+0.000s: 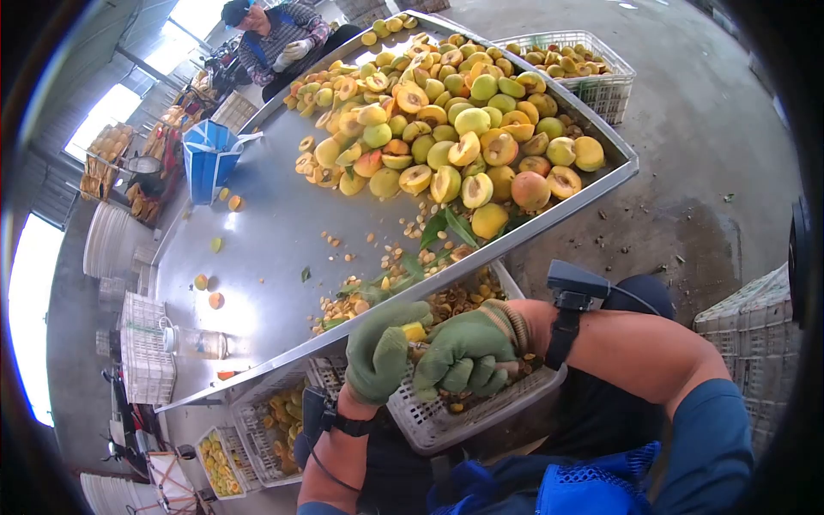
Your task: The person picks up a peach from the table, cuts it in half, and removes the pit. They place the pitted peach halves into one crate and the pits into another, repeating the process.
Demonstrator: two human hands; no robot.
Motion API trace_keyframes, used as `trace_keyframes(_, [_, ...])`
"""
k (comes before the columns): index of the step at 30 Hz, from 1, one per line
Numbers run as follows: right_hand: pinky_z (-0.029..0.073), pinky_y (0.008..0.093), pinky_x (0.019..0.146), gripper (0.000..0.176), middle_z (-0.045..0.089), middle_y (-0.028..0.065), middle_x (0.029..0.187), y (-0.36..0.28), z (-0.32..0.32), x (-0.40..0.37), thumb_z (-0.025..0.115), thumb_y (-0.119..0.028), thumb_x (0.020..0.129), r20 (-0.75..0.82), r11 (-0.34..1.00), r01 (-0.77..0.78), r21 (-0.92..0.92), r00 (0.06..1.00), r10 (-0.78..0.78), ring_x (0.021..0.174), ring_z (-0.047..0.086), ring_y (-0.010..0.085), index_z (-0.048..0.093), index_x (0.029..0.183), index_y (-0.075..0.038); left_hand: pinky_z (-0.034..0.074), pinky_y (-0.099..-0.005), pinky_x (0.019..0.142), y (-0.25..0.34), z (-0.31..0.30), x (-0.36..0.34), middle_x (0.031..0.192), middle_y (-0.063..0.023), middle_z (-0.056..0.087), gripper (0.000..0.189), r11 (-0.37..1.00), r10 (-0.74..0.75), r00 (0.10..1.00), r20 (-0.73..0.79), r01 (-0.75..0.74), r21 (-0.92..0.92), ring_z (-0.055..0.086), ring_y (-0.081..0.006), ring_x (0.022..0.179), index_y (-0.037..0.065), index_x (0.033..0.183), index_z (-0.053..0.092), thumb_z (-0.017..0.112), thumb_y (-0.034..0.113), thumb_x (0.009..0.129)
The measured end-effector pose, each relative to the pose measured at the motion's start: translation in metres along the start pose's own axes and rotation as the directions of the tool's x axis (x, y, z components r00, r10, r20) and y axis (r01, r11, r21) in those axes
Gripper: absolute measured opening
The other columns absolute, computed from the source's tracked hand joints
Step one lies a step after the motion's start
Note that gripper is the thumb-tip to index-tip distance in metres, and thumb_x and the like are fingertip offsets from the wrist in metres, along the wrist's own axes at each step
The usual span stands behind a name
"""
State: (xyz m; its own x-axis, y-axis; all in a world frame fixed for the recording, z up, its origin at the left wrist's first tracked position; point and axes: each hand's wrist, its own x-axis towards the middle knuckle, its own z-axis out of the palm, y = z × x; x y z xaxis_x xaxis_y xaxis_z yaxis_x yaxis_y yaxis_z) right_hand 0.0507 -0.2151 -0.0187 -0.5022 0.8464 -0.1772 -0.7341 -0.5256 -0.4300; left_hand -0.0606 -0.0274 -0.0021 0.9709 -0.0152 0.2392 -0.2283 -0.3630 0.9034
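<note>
My left hand (378, 352), in a green glove, is closed around a piece of yellow peach (415, 331). Beside it my right hand (463, 354), gloved the same, grips a small hand tool (513, 367). Its pale handle end sticks out past my fingers, and a bit of metal shows near the peach; the kind of tool is mostly hidden. Both hands are over a plastic crate (429, 436) holding pits and scraps, by the near edge of the metal table (266, 249). A large heap of whole and halved peaches (446, 120) covers the table's far right part.
Loose pits (343, 300) and green leaves (459, 227) lie near the table edge. A blue bag (206, 163) and a clear jar (196, 343) stand on the left. Crates of fruit (279, 429) sit below. Across the table sits another person (279, 43) wearing gloves.
</note>
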Motion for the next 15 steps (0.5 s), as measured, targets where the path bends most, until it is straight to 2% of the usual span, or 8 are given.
trace_keyframes(1, [0.031, 0.0238, 0.032, 0.016, 0.041, -0.0101, 0.056, 0.0, 0.0, 0.001, 0.052, -0.021, 0.103, 0.027, 1.0, -0.009, 0.016, 1.0, 0.008, 0.036, 0.035, 0.0036, 0.061, 0.096, -0.011, 0.057, -0.0369, 0.089, 0.001, 0.0, 0.001, 0.109, -0.0148, 0.074, 0.052, 1.0, 0.013, 1.0, 0.008, -0.013, -0.002, 0.071, -0.0216, 0.1, -0.003, 0.121, 0.066, 0.053, 0.045, 0.107])
trace_keyframes(2, [0.031, 0.024, 0.032, 0.015, 0.041, -0.01, 0.056, 0.001, 0.001, 0.003, 0.053, -0.022, 0.102, 0.055, 0.999, -0.018, 0.031, 0.998, 0.017, 0.036, 0.035, 0.0038, 0.061, 0.094, -0.011, 0.056, -0.0385, 0.088, -0.006, 0.001, -0.006, 0.11, -0.0164, 0.075, 0.035, 0.999, -0.005, 0.999, -0.042, 0.004, -0.038, 0.071, -0.0267, 0.098, -0.004, 0.118, 0.069, 0.051, 0.023, 0.104])
trace_keyframes(6, [0.03, 0.0237, 0.032, 0.024, 0.038, -0.01, 0.055, 0.006, 0.017, 0.002, 0.054, -0.024, 0.099, -0.073, 0.993, 0.013, -0.117, 0.997, -0.022, 0.036, 0.034, 0.0048, 0.052, 0.076, -0.018, 0.056, -0.0397, 0.088, 0.007, 0.001, -0.004, 0.108, -0.017, 0.074, 0.035, 0.993, 0.113, 0.994, 0.003, -0.113, 0.044, 0.072, -0.0283, 0.096, -0.004, 0.116, 0.069, 0.05, 0.023, 0.105])
trace_keyframes(9, [0.03, 0.0237, 0.033, 0.025, 0.038, -0.0099, 0.056, 0.007, 0.017, 0.002, 0.054, -0.024, 0.099, 0.048, 0.982, 0.017, -0.19, 0.999, -0.008, 0.037, 0.033, 0.0052, 0.053, 0.075, -0.018, 0.056, -0.0408, 0.087, 0.013, 0.0, -0.007, 0.106, -0.0175, 0.074, 0.034, 0.988, 0.142, 0.99, 0.019, -0.143, 0.061, 0.072, -0.0292, 0.096, -0.004, 0.114, 0.07, 0.053, 0.025, 0.105])
trace_keyframes(11, [0.03, 0.024, 0.034, 0.026, 0.039, -0.0094, 0.057, 0.021, -0.003, 0.012, 0.054, -0.023, 0.1, 0.196, 0.997, 0.08, -0.01, 0.978, -0.077, 0.038, 0.033, 0.0053, 0.052, 0.075, -0.017, 0.056, -0.0413, 0.086, 0.006, 0.0, -0.008, 0.104, -0.018, 0.074, 0.034, 0.978, 0.189, 0.982, 0.027, -0.191, 0.089, 0.071, -0.0301, 0.094, -0.003, 0.11, 0.07, 0.053, 0.026, 0.105])
trace_keyframes(13, [0.031, 0.0235, 0.036, 0.025, 0.041, -0.0087, 0.059, 0.027, 0.014, 0.001, 0.052, -0.023, 0.101, 0.104, 0.984, 0.171, -0.048, 0.981, -0.165, 0.039, 0.034, 0.0053, 0.054, 0.077, -0.015, 0.056, -0.042, 0.085, 0.004, 0.004, -0.013, 0.102, -0.0189, 0.074, 0.036, 0.966, 0.243, 0.97, 0.002, -0.243, 0.09, 0.07, -0.0317, 0.092, -0.002, 0.108, 0.07, 0.052, 0.029, 0.105])
trace_keyframes(14, [0.03, 0.0238, 0.035, 0.023, 0.04, -0.0089, 0.058, 0.026, 0.02, 0.001, 0.052, -0.022, 0.101, 0.081, 0.984, 0.153, -0.092, 0.986, -0.146, 0.039, 0.033, 0.0049, 0.057, 0.08, -0.012, 0.056, -0.0424, 0.084, 0.008, 0.007, -0.014, 0.101, -0.0193, 0.073, 0.038, 0.957, 0.272, 0.962, -0.033, -0.267, 0.112, 0.07, -0.0328, 0.09, -0.002, 0.107, 0.07, 0.052, 0.031, 0.105])
trace_keyframes(15, [0.029, 0.024, 0.035, 0.022, 0.039, -0.009, 0.056, 0.024, 0.022, 0.002, 0.051, -0.021, 0.101, 0.08, 0.982, 0.127, -0.14, 0.99, -0.116, 0.038, 0.032, 0.0044, 0.059, 0.084, -0.01, 0.053, -0.0393, 0.08, 0.004, 0.011, -0.019, 0.102, -0.0143, 0.069, 0.049, 0.946, 0.288, 0.956, -0.056, -0.276, 0.168, 0.066, -0.0237, 0.088, -0.002, 0.108, 0.067, 0.048, 0.043, 0.107])
